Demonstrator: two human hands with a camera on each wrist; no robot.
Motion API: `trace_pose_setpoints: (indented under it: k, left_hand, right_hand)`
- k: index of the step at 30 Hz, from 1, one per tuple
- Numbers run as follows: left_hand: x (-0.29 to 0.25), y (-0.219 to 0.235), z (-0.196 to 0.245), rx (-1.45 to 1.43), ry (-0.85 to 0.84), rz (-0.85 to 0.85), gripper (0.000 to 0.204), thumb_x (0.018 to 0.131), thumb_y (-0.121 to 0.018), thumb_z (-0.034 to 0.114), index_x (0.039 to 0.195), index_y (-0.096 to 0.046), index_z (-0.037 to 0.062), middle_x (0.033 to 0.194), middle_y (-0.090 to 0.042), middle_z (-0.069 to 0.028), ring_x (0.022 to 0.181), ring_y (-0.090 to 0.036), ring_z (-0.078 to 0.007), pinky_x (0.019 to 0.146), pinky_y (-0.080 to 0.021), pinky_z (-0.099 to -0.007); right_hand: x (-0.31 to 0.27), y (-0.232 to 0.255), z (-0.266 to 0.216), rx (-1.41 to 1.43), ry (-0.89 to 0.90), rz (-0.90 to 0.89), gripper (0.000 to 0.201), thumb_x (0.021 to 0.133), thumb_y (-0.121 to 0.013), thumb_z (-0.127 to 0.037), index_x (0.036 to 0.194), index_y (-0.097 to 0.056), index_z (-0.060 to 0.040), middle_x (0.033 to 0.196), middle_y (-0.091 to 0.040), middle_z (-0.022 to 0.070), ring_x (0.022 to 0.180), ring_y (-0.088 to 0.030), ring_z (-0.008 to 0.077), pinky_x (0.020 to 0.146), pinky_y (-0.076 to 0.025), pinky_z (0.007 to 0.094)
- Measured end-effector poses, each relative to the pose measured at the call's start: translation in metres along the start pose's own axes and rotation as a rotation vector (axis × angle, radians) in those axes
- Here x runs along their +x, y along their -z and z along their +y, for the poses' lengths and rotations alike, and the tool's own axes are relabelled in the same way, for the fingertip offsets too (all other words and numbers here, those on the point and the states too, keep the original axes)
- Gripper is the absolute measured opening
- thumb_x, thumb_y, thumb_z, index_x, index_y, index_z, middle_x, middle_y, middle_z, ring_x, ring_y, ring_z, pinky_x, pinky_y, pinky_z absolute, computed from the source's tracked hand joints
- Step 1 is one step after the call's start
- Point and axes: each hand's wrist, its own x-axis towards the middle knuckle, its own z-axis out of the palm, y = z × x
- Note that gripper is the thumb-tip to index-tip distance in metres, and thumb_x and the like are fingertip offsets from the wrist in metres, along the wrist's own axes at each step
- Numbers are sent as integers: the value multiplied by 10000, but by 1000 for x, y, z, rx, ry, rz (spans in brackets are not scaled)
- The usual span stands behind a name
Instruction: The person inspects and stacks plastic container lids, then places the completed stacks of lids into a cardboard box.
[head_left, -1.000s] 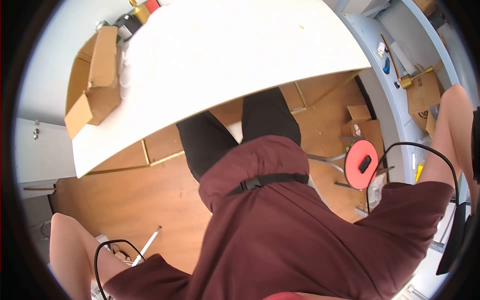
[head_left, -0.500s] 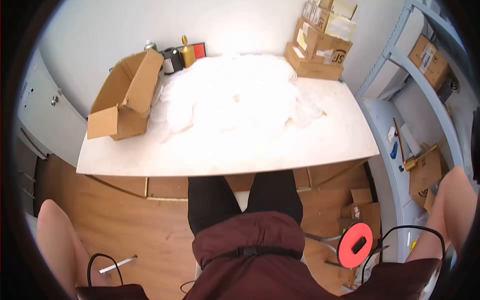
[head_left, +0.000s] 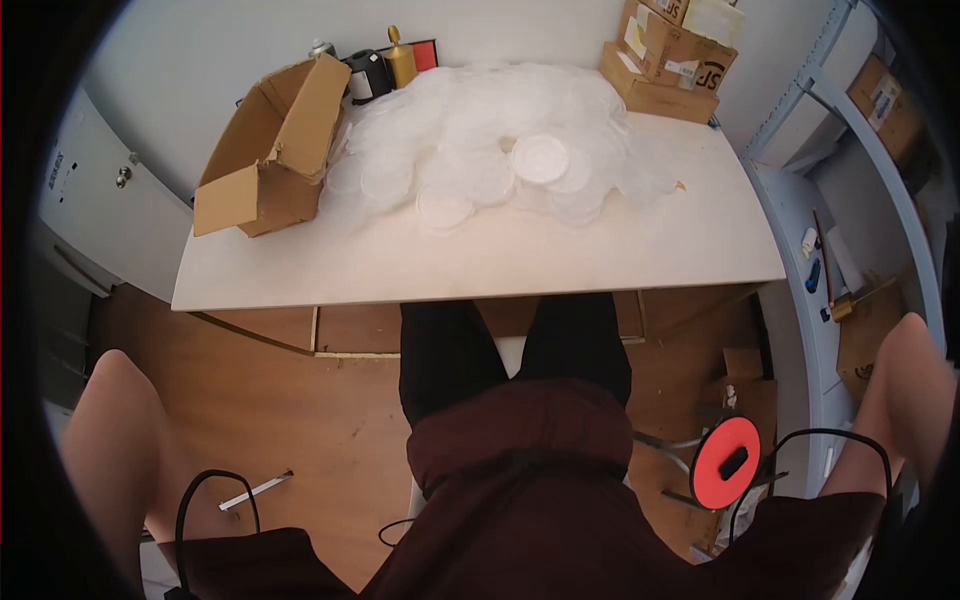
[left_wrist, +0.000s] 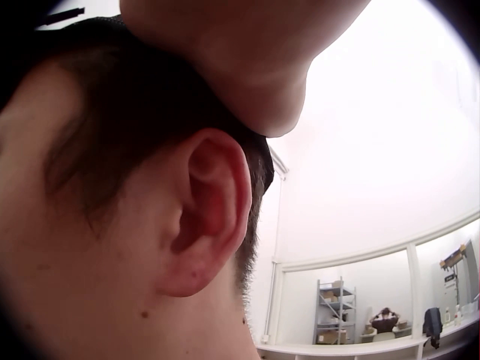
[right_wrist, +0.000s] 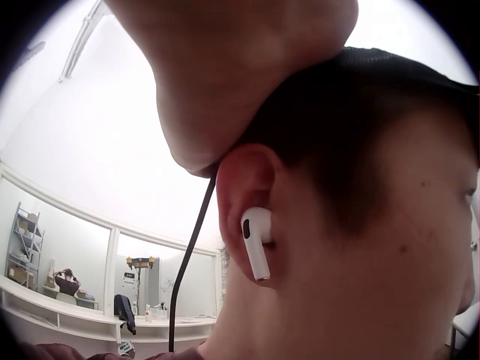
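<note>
Both arms are raised, elbows out at the sides of the head view, and both hands are up at the person's head. In the left wrist view, the heel of my left hand (left_wrist: 247, 52) rests against dark headwear (left_wrist: 101, 34) above the ear. On the other side my right hand (right_wrist: 232, 67) is also against the black headwear (right_wrist: 375, 64), over an ear with a white earbud (right_wrist: 257, 244). The fingers of both hands are out of frame, so I cannot tell how they hold the headwear. A black cable (right_wrist: 193, 262) hangs behind the ear.
On the white table (head_left: 470, 270) lies a heap of translucent plastic (head_left: 440, 120) with round discs. An open cardboard box (head_left: 285, 190) stands left, stacked cartons (head_left: 660, 85) back right. Blue-grey shelving (head_left: 800, 300) lines the right side; a red round-topped stool (head_left: 712, 470) is below.
The head view has tilted up from the lap, bringing the wall, door and stacked cartons into sight. The plastic heap, washed out before, now shows clearly. Both arms stay raised.
</note>
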Motion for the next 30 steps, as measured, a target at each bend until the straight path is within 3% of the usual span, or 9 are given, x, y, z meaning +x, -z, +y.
trace_pose_setpoints:
  k: [11, 18, 30]
  left_hand:
    - [1, -12, -10, -71, 107, 27, 465, 1120, -681, 541, 1407, -676, 175, 1249, -723, -66, 1320, -604, -216, 1146, -471, -469]
    - [15, -36, -48, -105, 187, 22, 469, 1115, -690, 548, 1397, -680, 173, 1238, -725, -69, 1314, -604, -217, 1140, -477, -469]
    - [11, -47, -73, -208, 318, 3, 476, 1105, -704, 559, 1380, -686, 170, 1219, -727, -74, 1304, -606, -218, 1129, -486, -468]
  right_hand:
    - [5, 4, 6, -15, 1, 13, 515, 1175, -664, -347, 1678, -555, -321, 1598, -640, -50, 1512, -558, 170, 1285, -407, 462]
    - [22, -7, 29, -18, -24, 33, 509, 1178, -663, -339, 1676, -560, -324, 1596, -643, -57, 1518, -555, 166, 1291, -403, 462]
    - [22, -3, 52, -55, -42, 99, 499, 1182, -662, -325, 1671, -567, -330, 1591, -647, -68, 1527, -549, 158, 1300, -396, 463]
